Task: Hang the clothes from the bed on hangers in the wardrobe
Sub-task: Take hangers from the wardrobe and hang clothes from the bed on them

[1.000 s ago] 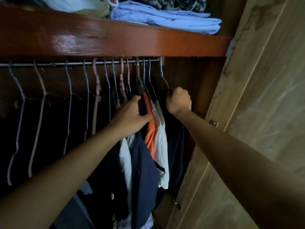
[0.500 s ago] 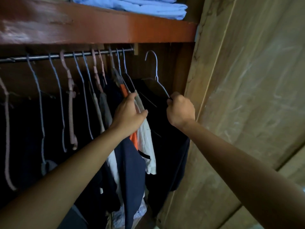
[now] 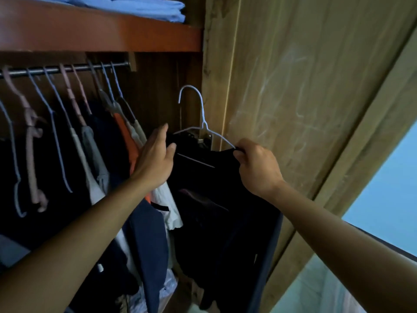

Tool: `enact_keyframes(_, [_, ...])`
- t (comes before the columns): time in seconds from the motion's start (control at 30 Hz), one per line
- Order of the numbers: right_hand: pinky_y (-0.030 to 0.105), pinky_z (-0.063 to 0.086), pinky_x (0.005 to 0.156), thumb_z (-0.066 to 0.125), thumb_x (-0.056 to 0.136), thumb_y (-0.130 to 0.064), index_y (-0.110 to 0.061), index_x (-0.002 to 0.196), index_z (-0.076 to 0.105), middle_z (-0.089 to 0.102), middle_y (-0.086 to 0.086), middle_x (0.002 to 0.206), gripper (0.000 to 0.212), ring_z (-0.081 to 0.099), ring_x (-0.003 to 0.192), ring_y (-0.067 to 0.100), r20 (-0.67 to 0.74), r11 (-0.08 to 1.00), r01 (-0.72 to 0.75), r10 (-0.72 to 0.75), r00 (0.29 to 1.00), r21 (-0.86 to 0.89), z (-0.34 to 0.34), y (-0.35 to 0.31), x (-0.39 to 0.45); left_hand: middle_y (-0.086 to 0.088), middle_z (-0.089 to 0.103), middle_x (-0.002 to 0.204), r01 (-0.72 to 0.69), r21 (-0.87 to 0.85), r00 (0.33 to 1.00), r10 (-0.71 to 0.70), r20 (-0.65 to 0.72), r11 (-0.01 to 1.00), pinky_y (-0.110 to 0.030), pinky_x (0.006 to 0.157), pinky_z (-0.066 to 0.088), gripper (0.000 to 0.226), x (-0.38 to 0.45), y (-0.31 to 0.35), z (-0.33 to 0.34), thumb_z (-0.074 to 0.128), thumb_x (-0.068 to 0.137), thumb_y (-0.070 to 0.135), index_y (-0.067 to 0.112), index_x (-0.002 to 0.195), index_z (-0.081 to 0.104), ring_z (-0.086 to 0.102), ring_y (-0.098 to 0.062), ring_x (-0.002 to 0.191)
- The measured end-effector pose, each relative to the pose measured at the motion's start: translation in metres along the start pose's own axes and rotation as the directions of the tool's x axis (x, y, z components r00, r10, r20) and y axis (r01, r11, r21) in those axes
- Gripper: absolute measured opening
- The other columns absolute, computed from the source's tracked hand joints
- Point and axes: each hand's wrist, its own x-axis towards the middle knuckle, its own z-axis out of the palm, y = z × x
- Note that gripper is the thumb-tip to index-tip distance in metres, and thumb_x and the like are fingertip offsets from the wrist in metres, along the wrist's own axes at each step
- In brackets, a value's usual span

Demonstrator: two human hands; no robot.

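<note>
A black garment (image 3: 216, 199) hangs on a white wire hanger (image 3: 200, 109) that is off the rail, its hook free in the air below and right of the rail's end. My right hand (image 3: 255, 168) pinches the hanger's right shoulder together with the black cloth. At the garment's left shoulder my left hand (image 3: 158, 159) has its fingers straight and its thumb touching the dark fabric. The metal rail (image 3: 67, 70) carries several hangers, some bare, some with clothes: grey, orange, white and navy pieces (image 3: 144, 233).
The wooden wardrobe door (image 3: 304, 109) stands open right behind my right hand, with a metal hinge (image 3: 204, 138) just behind the hanger. An orange-brown shelf (image 3: 101, 35) above the rail holds folded blue cloth (image 3: 144, 7). Bare wire hangers (image 3: 54, 132) hang at the left.
My right hand has lifted the hanger with the black garment off the rail and drawn it out and down to the right. My left hand left the hung clothes and reached the garment's left shoulder.
</note>
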Motion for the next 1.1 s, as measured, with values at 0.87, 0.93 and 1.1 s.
enact_keyframes(0.87, [0.033, 0.043, 0.072, 0.053, 0.099, -0.013, -0.019, 0.083, 0.056, 0.056, 0.002, 0.07, 0.017, 0.05, 0.07, 0.021, -0.034, 0.97, -0.242, 0.243, 0.97, 0.013, -0.228, 0.203, -0.21, -0.002, 0.059, 0.078, -0.424, -0.394, 0.801, 0.54, 0.259, 0.816, -0.03, 0.071, 0.042, 0.011, -0.086, 0.214, 0.146, 0.052, 0.092, 0.024, 0.018, 0.084, 0.057, 0.059, -0.019, 0.077])
enact_keyframes(0.93, [0.034, 0.043, 0.073, 0.053, 0.098, -0.012, -0.018, 0.083, 0.056, 0.056, 0.003, 0.07, 0.017, 0.05, 0.069, 0.02, -0.057, 0.959, -0.284, 0.283, 0.958, -0.012, -0.244, 0.213, -0.228, 0.002, 0.063, 0.08, -0.428, -0.458, 0.781, 0.574, 0.247, 0.779, -0.024, 0.072, 0.043, 0.008, -0.092, 0.234, 0.159, 0.055, 0.091, 0.022, 0.022, 0.084, 0.059, 0.061, -0.013, 0.078])
enact_keyframes(1.1, [0.03, 0.043, 0.075, 0.056, 0.098, -0.014, -0.017, 0.088, 0.061, 0.062, -0.003, 0.076, 0.012, 0.055, 0.074, 0.014, -0.14, 0.909, -0.405, 0.391, 0.91, -0.095, -0.278, 0.228, -0.274, 0.015, 0.068, 0.081, -0.401, -0.55, 0.75, 0.607, 0.263, 0.733, -0.014, 0.072, 0.045, 0.02, -0.105, 0.281, 0.192, 0.061, 0.092, 0.015, 0.032, 0.081, 0.06, 0.062, 0.002, 0.077])
